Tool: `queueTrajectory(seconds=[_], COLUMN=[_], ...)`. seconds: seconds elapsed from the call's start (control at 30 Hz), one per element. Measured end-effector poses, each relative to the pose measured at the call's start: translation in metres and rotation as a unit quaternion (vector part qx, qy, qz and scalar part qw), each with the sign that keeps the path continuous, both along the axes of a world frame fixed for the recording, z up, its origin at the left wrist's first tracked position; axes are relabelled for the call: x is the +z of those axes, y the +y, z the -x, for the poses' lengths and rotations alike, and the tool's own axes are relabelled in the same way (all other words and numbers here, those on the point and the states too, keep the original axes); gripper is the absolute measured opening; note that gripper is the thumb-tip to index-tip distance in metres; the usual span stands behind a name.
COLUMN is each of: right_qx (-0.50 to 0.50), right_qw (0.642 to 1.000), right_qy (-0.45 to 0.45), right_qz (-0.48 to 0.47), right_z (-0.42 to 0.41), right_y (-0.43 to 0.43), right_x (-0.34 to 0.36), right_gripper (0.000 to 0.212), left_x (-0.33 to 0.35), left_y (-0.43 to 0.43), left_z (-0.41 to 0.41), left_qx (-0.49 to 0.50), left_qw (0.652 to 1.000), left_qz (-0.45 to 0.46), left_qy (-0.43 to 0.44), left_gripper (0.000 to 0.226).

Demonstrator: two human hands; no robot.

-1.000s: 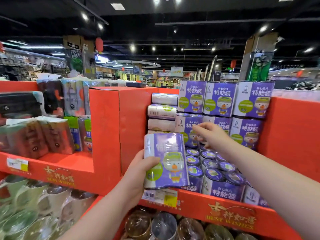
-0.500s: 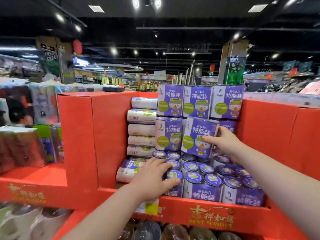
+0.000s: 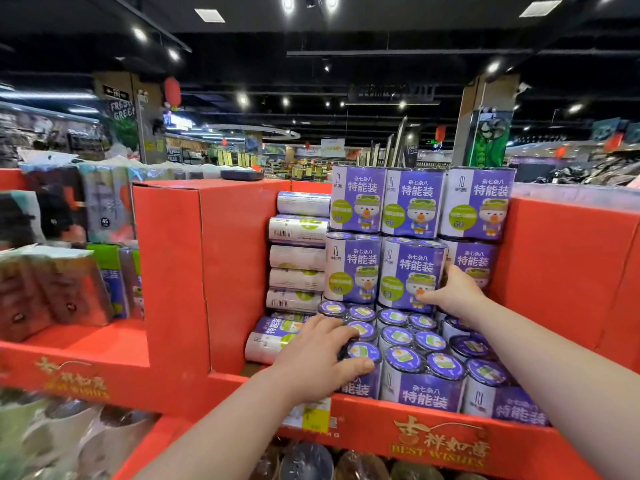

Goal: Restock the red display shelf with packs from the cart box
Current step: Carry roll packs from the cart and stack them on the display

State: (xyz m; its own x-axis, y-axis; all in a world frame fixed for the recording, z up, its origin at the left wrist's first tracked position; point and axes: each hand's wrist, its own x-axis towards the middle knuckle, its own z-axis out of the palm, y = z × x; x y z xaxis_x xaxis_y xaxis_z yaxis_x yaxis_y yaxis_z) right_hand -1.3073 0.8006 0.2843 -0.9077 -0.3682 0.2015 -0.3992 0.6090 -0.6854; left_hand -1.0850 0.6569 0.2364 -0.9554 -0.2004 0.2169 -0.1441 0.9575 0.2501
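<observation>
Reaching into the red display shelf (image 3: pixel 561 271) with both bare hands; laid the left hand (image 3: pixel 318 362) over the front pack (image 3: pixel 362 381) at the left end of the lowest row, just behind the red front lip (image 3: pixel 367 420); spread the fingers across its round purple tops and set the thumb against its front face, with the grip closed round that pack from above. Held the right hand (image 3: pixel 450 294) higher and further back, at the second-tier pack (image 3: pixel 408 271); put the thumb on the lower front of this pack and the fingers round its right side, with the grip narrow and holding it; this pack upright, touching the neighbour pack (image 3: pixel 351 268) on its left and standing on the tops of the lowest row. Found three more purple packs (image 3: pixel 414 202) upright in a row on the top tier, each with a cartoon bear and a green circle. Saw a stack of sideways packs (image 3: pixel 298 258) against the left wall of the same compartment, and one more lying pack (image 3: pixel 268 336) at the bottom, just beside the left hand. Noticed a yellow price tag (image 3: pixel 315 415) on the front lip under the left wrist; noticed darker packages (image 3: pixel 52 289), blurred, in the next compartment to the left; could not tell the goods on the level below.
</observation>
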Motion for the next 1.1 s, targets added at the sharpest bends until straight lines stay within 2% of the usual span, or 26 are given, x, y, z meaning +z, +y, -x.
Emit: queueTrajectory(seconds=[0.2,0.4,0.47,0.57,0.63,0.73,0.8,0.9,1.0,1.1], right_qx=[-0.016,-0.033,-0.020,0.042,0.102,0.197,0.260,0.355,0.414,0.449], right_qw=[0.999,0.998,0.998,0.989,0.976,0.945,0.920,0.881,0.841,0.816], right_qy=[0.023,0.041,0.065,0.135,0.175,0.231,0.258,0.259,0.260,0.244], right_qz=[-0.023,0.020,0.015,-0.041,-0.078,-0.124,-0.139,-0.178,-0.231,-0.270], right_z=[-0.006,-0.032,-0.049,-0.076,-0.099,-0.140,-0.167,-0.200,-0.221,-0.243], right_y=[-0.001,0.011,0.020,0.031,0.037,0.041,0.042,0.037,0.030,0.025], right_x=[-0.004,0.004,0.010,0.011,0.007,-0.008,-0.022,-0.048,-0.079,-0.102], right_gripper=[0.064,0.078,0.069,0.048,0.035,0.027,0.028,0.048,0.035,0.030], left_x=[0.000,0.000,0.000,-0.003,-0.010,-0.030,-0.042,-0.057,-0.067,-0.076], left_y=[-0.001,0.001,0.005,0.019,0.032,0.043,0.047,0.052,0.060,0.062], left_z=[0.000,-0.002,-0.004,-0.016,-0.029,-0.052,-0.072,-0.105,-0.137,-0.167], left_qx=[-0.004,0.004,0.013,0.045,0.065,0.095,0.111,0.142,0.186,0.214], left_qw=[1.000,1.000,0.999,0.994,0.985,0.979,0.983,0.985,0.980,0.974], left_qz=[-0.001,-0.007,0.004,0.013,0.009,0.024,0.019,0.039,0.062,0.080], left_qy=[0.004,0.020,0.036,0.101,0.157,0.179,0.148,0.088,0.036,0.004], left_gripper=[0.062,0.063,0.062,0.067,0.076,0.070,0.063,0.065,0.072,0.078])
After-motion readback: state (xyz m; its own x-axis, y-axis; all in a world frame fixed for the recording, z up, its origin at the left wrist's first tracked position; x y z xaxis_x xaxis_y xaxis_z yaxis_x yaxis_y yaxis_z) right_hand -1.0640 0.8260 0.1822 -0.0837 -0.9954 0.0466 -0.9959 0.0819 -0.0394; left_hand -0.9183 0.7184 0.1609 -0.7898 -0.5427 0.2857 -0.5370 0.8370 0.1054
